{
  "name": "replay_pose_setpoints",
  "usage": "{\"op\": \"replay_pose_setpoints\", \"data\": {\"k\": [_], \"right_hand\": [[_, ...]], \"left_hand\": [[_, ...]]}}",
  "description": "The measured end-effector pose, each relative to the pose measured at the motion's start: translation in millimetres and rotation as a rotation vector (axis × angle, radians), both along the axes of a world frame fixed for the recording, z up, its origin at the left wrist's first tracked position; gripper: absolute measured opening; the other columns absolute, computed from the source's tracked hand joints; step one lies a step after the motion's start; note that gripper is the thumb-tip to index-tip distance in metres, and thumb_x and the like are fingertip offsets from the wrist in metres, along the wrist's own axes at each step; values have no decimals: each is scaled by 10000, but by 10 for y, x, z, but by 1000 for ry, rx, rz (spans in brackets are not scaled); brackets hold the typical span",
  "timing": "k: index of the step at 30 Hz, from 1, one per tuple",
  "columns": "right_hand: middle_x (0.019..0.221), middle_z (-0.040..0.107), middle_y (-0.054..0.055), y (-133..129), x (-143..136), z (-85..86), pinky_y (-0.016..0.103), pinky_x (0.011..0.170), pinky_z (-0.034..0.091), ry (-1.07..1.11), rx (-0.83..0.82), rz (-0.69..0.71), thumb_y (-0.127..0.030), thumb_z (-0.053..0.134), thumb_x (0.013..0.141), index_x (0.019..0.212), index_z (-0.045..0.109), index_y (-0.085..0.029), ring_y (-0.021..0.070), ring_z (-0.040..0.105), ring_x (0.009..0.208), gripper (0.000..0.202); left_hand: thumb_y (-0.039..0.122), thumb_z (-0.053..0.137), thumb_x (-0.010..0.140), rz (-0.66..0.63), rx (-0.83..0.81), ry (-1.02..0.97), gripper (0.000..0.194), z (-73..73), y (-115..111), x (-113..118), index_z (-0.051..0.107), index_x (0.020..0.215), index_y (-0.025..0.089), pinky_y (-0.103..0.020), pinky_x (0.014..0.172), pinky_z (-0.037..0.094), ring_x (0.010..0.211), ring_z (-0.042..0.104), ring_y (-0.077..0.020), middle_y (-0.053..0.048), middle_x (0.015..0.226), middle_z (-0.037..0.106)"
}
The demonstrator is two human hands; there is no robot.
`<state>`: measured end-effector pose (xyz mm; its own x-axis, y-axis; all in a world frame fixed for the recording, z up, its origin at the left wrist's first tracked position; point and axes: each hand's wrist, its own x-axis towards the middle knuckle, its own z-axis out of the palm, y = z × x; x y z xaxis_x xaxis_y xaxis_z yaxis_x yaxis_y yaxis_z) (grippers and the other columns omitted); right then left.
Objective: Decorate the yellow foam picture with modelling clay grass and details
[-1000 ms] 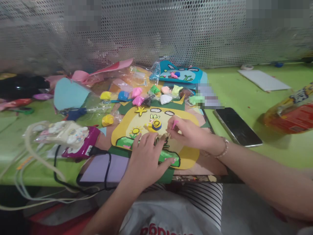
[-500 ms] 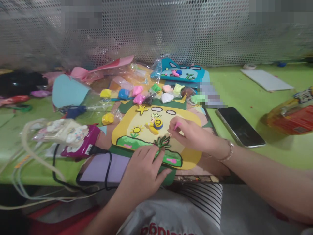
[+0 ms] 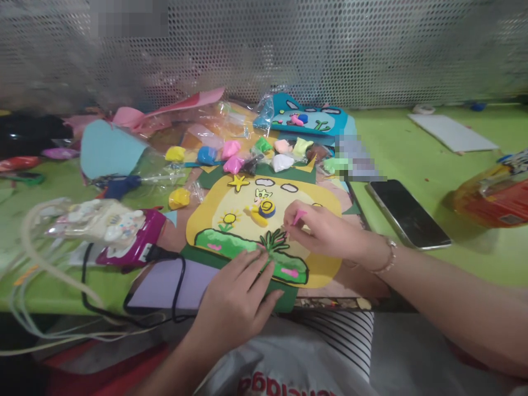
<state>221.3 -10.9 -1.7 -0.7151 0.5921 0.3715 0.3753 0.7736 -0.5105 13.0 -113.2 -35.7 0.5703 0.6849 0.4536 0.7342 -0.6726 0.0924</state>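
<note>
A yellow paper picture (image 3: 325,269) lies before me, with a clay snail (image 3: 264,212), a star (image 3: 238,183), a small sun flower (image 3: 229,219) and a green ground strip (image 3: 218,242) on it. My left hand (image 3: 239,291) rests open on the picture's lower edge, fingertips just below a dark green clay plant (image 3: 273,240) with pink bits on it. My right hand (image 3: 315,228) is closed in a pinch just right of the plant. A piece of pink clay (image 3: 298,216) shows between its fingers; the fingertips are partly hidden.
Several wrapped clay lumps (image 3: 231,148) lie behind the picture, near a blue clay picture (image 3: 307,129). A phone (image 3: 408,213) and a bottle (image 3: 490,192) stand on the right. At left are a purple power strip (image 3: 124,245) with cables and a glue gun (image 3: 119,187).
My right hand has stayed near the plant, its fingertips shifting slightly down towards it. My left hand has slid a little lower and left. The camera view has shifted slightly.
</note>
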Motion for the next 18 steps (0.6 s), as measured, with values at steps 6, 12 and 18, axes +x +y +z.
{"op": "replay_pose_setpoints", "data": {"k": [6,12,18], "right_hand": [[759,555,11,14,19,-23,222,561,405,19,48,-23,-160,425,907,850,362,-214,110,521,630,101],[732,566,6,21,9,-22,211,530,387,-15,42,-11,-162,432,907,857,377,-205,103,511,597,85],[728,555,-6,14,10,-20,199,522,384,0,62,10,-137,447,905,855,380,-203,90,504,590,107]], "left_hand": [[261,568,850,-6,12,-11,306,-4,-1,-1,676,1068,76,-399,947,535,1096,628,-272,-140,1148,683],[262,565,852,7,60,-42,291,-34,-15,1,682,1039,72,-394,898,559,1080,636,-280,-152,1129,687],[271,567,851,4,41,-58,294,-27,-13,21,677,1035,71,-409,872,566,1063,637,-292,-134,1059,707]]}}
